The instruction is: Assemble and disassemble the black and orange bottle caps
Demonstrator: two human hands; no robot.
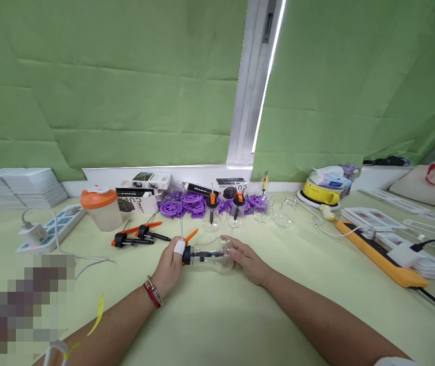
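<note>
Left hand [171, 265] closed on the black pump cap [186, 254] of a clear bottle [213, 254], lying sideways mid-worktop [217, 315]. Right hand [247, 260] gripping the bottle's round base. Beyond, toward the far edge: loose black-and-orange sprayer heads [135, 236], an orange-lidded cup [100, 207], purple plastic parts [187, 203], more clear bottles [236, 213].

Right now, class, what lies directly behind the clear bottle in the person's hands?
Behind the clear bottle, upright flasks with orange-black sprayers stand before purple gear parts. The flasks partly cover those parts.
</note>
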